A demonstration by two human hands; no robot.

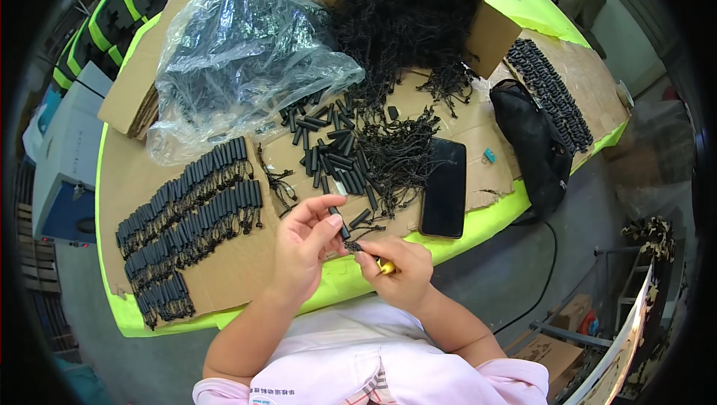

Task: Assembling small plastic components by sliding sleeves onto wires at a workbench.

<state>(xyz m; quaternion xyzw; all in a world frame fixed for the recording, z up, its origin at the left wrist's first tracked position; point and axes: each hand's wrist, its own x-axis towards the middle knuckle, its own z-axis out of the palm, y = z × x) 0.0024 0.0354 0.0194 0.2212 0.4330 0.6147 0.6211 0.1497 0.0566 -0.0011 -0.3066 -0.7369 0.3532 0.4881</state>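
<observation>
Head view, table with a lime-green rim (328, 285) covered in flat cardboard sheets (231, 270).

Packages: one clear plastic bag (246, 54), crumpled, upper left, holding dark pieces; contents hard to make out through the film. One open cardboard box (478, 1) at top centre, flaps out, filled with a tangle of black cords (403, 24) that spills toward the middle of the table. One black bag (534, 143) at right. One black phone (444, 187), screen dark, lying flat just right of centre. One small teal tag (490, 155) beside it.

Left hand (302, 244): thumb and forefinger pinch one short black tube (337, 220), held upright just above the near table edge; other fingers loosely curled.
Right hand (396, 267): fingers curled tight around a small yellow tool (387, 267), mostly hidden in the grip; its tip meets a bit of black cord under the tube.

Loose tubes (328, 147) in a heap at centre, too many and too overlapped to count. Finished tubes with cords laid in rows (190, 214) at left, about four rows; another band of them (549, 87) at far right, its count unclear.
</observation>
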